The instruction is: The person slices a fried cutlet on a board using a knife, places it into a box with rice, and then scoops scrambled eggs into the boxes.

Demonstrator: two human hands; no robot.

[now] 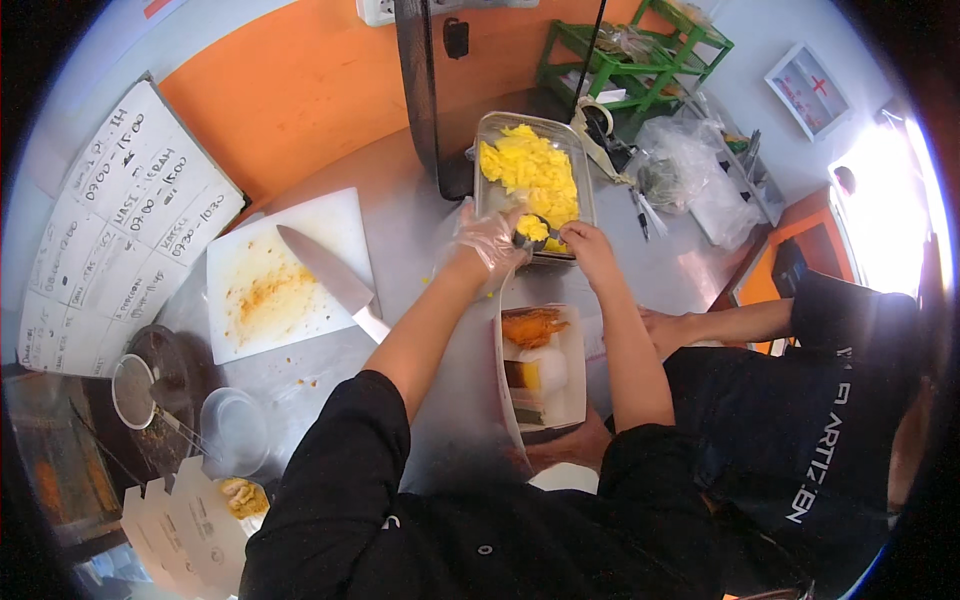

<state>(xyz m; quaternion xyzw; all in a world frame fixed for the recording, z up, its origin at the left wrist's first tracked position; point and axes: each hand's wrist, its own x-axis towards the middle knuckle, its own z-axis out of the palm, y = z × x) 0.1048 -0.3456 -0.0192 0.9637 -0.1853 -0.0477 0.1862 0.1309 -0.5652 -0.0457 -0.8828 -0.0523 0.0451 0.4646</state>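
Right hand (588,250) has its fingers clenched on a small, dark, round scoop (521,241) of chunky yellow food (532,228) over the clear rectangular container (587,175)'s near edge, probably so spills drop back in. Clear-plastic-gloved left hand (490,240) sits just beside it; can't tell if those fingers grip.

1. The container (590,188) is clear and rectangular, with rounded corners. It is uncovered, and it stands on the grey counter (665,275), its longer side pointing away from the viewer.
2. The yellow food (530,168) looks like scrambled egg, in soft, uneven lumps. It is heaped inside the container.
3. The scoop (520,241) is a small, dark, round cup, its mouth upward, with a portion of this food in it. It is at the container's near end.
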